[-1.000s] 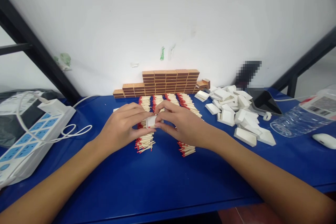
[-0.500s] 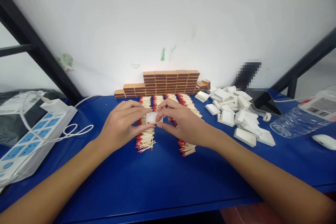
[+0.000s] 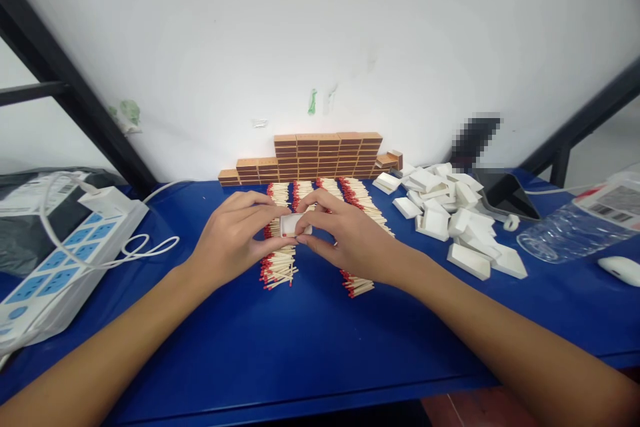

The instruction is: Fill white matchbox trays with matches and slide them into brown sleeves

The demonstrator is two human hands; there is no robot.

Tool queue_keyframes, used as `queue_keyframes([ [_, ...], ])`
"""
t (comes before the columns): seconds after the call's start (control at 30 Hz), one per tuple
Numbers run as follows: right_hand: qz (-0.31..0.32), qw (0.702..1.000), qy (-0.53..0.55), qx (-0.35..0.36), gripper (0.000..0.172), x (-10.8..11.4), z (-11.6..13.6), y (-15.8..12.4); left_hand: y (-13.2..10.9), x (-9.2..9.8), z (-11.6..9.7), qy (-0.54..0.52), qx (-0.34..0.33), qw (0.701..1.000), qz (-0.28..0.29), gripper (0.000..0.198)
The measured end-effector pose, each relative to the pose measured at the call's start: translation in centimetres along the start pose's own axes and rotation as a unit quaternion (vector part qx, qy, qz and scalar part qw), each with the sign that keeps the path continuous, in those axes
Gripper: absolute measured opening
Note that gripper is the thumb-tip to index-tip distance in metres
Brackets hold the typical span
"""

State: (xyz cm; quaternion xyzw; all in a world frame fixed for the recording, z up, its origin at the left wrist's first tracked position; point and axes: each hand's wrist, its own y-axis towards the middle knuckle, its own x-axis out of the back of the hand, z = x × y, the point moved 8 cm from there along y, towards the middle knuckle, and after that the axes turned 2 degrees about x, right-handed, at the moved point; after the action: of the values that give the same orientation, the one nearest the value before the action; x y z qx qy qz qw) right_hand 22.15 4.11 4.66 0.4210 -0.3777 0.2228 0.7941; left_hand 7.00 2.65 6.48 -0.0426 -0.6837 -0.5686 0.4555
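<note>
A small white matchbox tray (image 3: 289, 223) is held above the rows of matches. My left hand (image 3: 233, 228) grips its left end between thumb and fingers. My right hand (image 3: 343, 233) is closed at the other end, fingertips reaching into the tray and thumb against its near side. One red match head (image 3: 285, 235) shows in the tray's near left corner; the right fingers hide much of the inside. Beneath and behind the hands lie several rows of red-tipped matches (image 3: 357, 283), the left row (image 3: 277, 270) partly covered by my left hand.
Stacked brown matchboxes (image 3: 327, 153) stand against the wall. White empty trays (image 3: 450, 203) are heaped on the right, near a dark dustpan-like object (image 3: 507, 193), a clear plastic bottle (image 3: 565, 233) and a white mouse-shaped item (image 3: 620, 269). A power strip (image 3: 65, 267) with white cables is on the left.
My right fingertips have shifted slightly at the tray's near right side, and less of the match inside shows. The view has moved very slightly; both hands keep their hold.
</note>
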Motion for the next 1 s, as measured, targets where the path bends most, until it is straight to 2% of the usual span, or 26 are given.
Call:
queue_keyframes([
  [0.2, -0.003, 1.0, -0.02, -0.011, 0.005, 0.2, -0.1, 0.0, -0.1, -0.1, 0.2, 0.001, 0.007, 1.0, 0.002, 0.036],
  [0.5, 0.005, 1.0, 0.026, 0.007, 0.01, 0.2, 0.7, 0.1, 0.1, 0.0, 0.0, -0.001, 0.008, 1.0, -0.002, 0.038],
  [0.67, -0.028, 0.999, 0.015, 0.015, 0.014, 0.9, 0.3, 0.1, -0.1, -0.1, 0.3, 0.004, 0.012, 1.0, 0.007, 0.038],
  [0.8, -0.059, 0.998, -0.004, -0.002, 0.013, 1.7, -1.0, 0.3, -0.2, 0.0, 1.7, 0.02, 0.037, 0.999, 0.009, 0.041],
  [0.87, -0.037, 0.999, -0.007, 0.0, 0.014, 1.2, -1.3, 0.3, -0.4, 0.1, 2.7, 0.031, 0.062, 0.998, 0.01, 0.042],
  [1.0, 0.066, 0.997, 0.031, 0.006, 0.02, -0.9, 0.0, 0.0, -0.7, 0.1, 4.1, 0.033, 0.092, 0.995, 0.012, 0.041],
])
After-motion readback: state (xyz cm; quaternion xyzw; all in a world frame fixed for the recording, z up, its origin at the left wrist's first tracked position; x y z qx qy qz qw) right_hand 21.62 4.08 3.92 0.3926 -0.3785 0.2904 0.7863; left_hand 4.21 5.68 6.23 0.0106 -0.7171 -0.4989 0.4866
